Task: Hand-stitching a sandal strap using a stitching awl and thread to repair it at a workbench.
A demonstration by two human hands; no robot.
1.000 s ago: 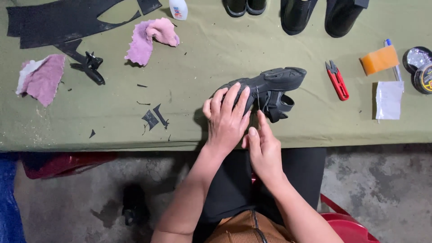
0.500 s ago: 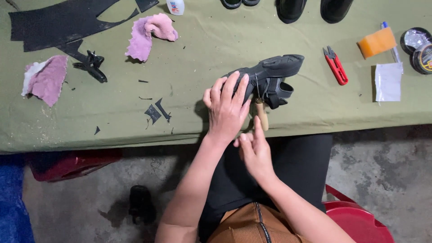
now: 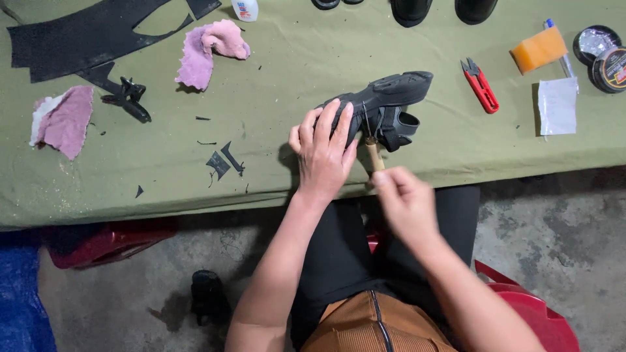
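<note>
At table edge, left hand (image 3: 324, 156) covering black shoe (image 3: 391, 98)

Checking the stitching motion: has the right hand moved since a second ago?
Yes. The right hand has pulled back from the shoe, off the table edge toward the person's lap. The left hand stays on the shoe.

The left hand (image 3: 324, 155) covers the heel end of the black shoe (image 3: 385, 104), so that part can't be seen. The right hand (image 3: 407, 207) is blurred; whether its fingers pinch a thread is unclear. Beyond the shoe, dark footwear (image 3: 409, 10) and a white bottle (image 3: 244, 8) are cut off by the top edge.
</note>
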